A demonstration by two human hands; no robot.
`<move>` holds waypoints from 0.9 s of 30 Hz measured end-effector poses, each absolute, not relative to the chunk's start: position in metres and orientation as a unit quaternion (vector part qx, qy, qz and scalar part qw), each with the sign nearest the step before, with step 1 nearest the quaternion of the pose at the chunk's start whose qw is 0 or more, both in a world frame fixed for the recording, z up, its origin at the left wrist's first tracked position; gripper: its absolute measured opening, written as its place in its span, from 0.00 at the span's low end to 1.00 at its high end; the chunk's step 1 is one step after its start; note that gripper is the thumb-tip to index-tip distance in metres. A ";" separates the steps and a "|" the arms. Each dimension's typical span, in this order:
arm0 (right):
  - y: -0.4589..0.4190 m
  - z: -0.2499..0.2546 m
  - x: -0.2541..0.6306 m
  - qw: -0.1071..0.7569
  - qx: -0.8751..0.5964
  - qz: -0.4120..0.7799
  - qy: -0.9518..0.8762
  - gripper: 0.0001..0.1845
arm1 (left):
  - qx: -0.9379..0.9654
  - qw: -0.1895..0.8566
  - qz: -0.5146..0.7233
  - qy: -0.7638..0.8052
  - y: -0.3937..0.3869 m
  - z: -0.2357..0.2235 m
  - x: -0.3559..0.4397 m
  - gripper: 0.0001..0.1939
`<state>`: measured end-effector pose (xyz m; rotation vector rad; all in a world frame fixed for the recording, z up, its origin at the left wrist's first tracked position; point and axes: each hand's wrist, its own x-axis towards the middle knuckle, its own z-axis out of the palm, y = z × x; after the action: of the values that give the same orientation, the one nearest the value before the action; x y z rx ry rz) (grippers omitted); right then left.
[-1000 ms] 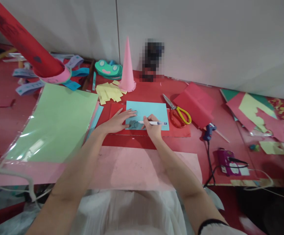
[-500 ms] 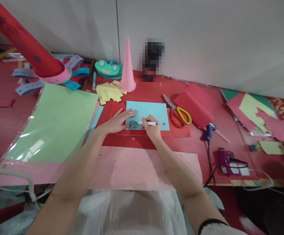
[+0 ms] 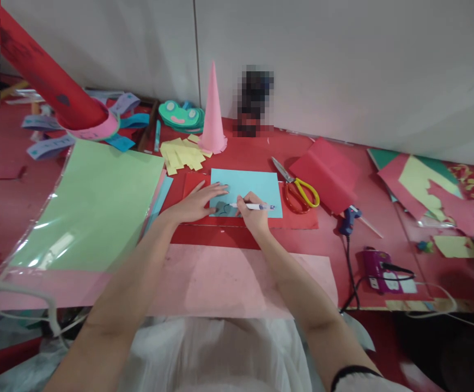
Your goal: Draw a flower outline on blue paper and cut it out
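Lt-blue sheet (image 3: 253, 182), flat atop red sheet (image 3: 304, 219), prob. light, bendy, easily creased: best held flat at L edge; white pen (image 3: 258, 207), over its lower half, prob. light + stiff, grip low nr tip. L hand (image 3: 196, 203) spread, palm down on blue sheet's L side, grasping nothing; R hand (image 3: 255, 214) closed rnd pen, tip nr dark line (image 3: 225, 209).

Looks like a paper-craft workspace to me: the red desk (image 3: 371, 196) has a pen (image 3: 257, 206) over a blue sheet (image 3: 249, 182) mid-frame, scissors (image 3: 291, 177) just beside, a glue gun (image 3: 349, 220) at right, a large green sheet (image 3: 102, 207) at left, and a pink paper cone (image 3: 213, 117) and frog-face cutout (image 3: 188, 121) at upper middle.
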<state>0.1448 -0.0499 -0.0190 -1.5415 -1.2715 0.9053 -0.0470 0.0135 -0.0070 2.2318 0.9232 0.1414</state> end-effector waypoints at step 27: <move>-0.035 -0.028 0.157 0.476 -0.578 0.407 -0.523 0.23 | 0.866 0.348 0.060 0.355 0.012 -0.005 -0.047 0.24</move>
<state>0.1573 -0.0349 -0.0277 -1.4135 -1.2778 0.9947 -0.0469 0.0124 -0.0046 2.2447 0.9191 0.1554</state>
